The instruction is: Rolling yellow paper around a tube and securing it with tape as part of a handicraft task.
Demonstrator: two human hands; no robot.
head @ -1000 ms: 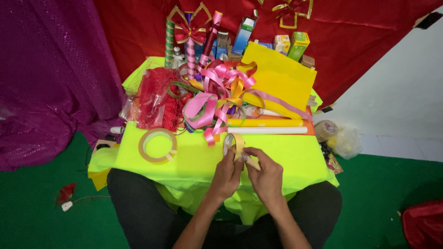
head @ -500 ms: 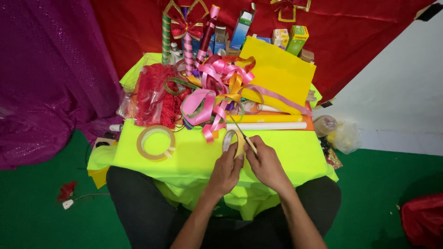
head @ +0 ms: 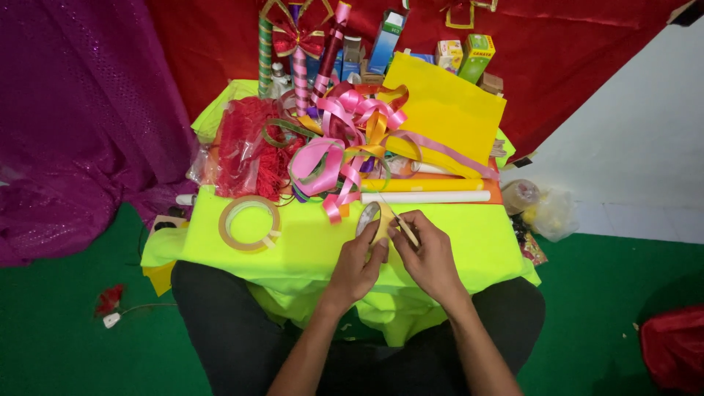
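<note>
My left hand (head: 357, 265) grips a small roll of tape (head: 369, 217), held upright on its edge just above the neon yellow-green cloth (head: 308, 246). My right hand (head: 429, 257) pinches a thin strip of tape (head: 400, 220) drawn off that roll, the two hands close together at the near middle of the cloth. A tangle of pink and orange ribbons (head: 345, 143) lies just beyond the hands.
A larger brown tape ring (head: 250, 223) lies left of the hands. A white tube (head: 425, 196), yellow paper sheet (head: 444, 110), red shredded filler in plastic (head: 246, 150), wrapped sticks and small boxes (head: 469, 55) crowd the far side. Purple fabric (head: 73, 110) hangs left.
The view has shifted slightly. My hands stay at the small roll, and the right fingers have drawn the tape strip a little farther out.
</note>
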